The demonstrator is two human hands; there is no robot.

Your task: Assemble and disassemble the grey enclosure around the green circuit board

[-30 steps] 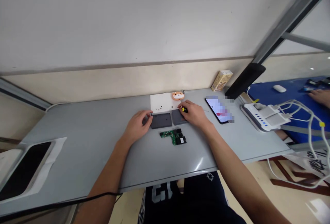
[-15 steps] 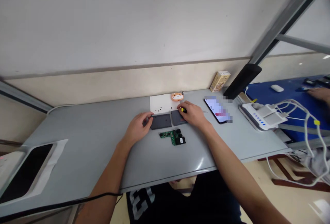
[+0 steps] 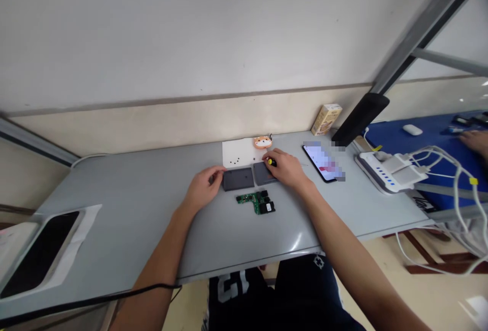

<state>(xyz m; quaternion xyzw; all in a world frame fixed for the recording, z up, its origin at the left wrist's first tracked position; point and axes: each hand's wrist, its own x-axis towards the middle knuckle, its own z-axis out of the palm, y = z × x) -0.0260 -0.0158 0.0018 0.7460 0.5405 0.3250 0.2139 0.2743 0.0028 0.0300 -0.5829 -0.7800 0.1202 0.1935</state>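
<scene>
Two dark grey plastic case halves lie side by side on the grey table. The left case half (image 3: 238, 179) has my left hand (image 3: 205, 186) at its left edge, thumb and forefinger closed at its corner. Over the right case half (image 3: 263, 174) rests my right hand (image 3: 285, 167), which covers part of it. My right fingers are wrapped round a screwdriver (image 3: 271, 161) with a yellow and black handle; a thin shaft seems to stick out past the hand. A green circuit board (image 3: 255, 201) with black parts lies just in front of the halves.
Several tiny dark screws (image 3: 235, 161) lie on white paper (image 3: 238, 149) behind the halves, with an orange animal-face case (image 3: 263, 141). To the right are a lit phone (image 3: 322, 163), a carton (image 3: 326, 119) and a power strip (image 3: 391, 172). Another person's hand (image 3: 475, 140) shows at far right.
My left thumb has drawn back slightly at the left case half's edge. My right hand stays in place with the screwdriver. My legs below the table have shifted.
</scene>
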